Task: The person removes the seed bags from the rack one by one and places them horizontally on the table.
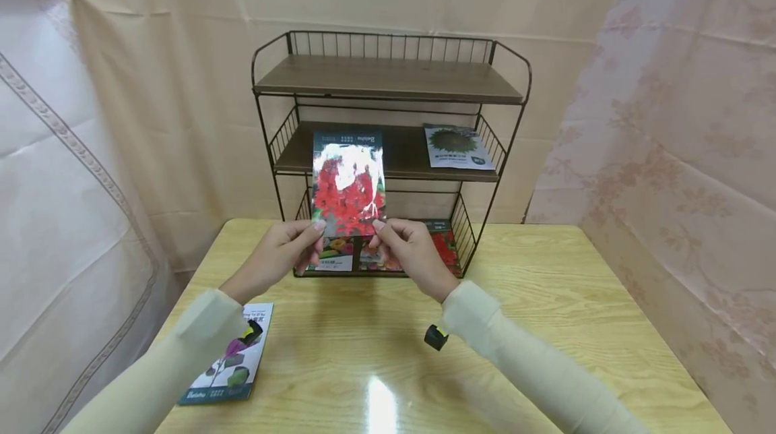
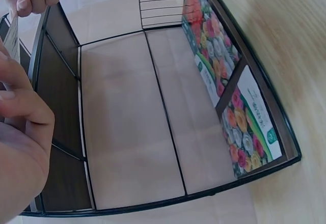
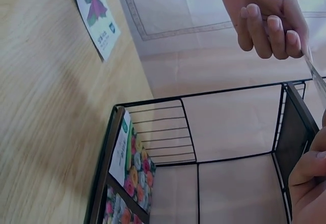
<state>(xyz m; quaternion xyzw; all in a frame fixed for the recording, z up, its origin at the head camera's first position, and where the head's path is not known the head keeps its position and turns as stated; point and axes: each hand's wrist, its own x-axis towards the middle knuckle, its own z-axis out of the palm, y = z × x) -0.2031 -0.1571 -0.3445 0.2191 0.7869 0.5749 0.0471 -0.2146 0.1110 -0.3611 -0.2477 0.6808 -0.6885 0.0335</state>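
A flower seed packet (image 1: 347,184) with red blooms and a dark top band is held up in front of the shelf rack, glare whitening its upper part. My left hand (image 1: 275,255) pinches its lower left corner between thumb and fingers. At the lower right corner my right hand (image 1: 418,257) does the same. Both wrist views show the packet nearly edge-on. Behind it stands a three-tier rack with brown boards (image 1: 388,77) and black wire rails. A sunflower packet (image 1: 457,147) lies on the right of the middle board, which the held packet partly hides.
On the bottom tier lie several flower packets, among them a mixed-flower one (image 2: 249,127) and a red one (image 1: 445,249). A packet with a purple flower (image 1: 257,353) lies on the wooden table (image 1: 339,366) at the left, partly behind my left sleeve. Cloth hangs around the table.
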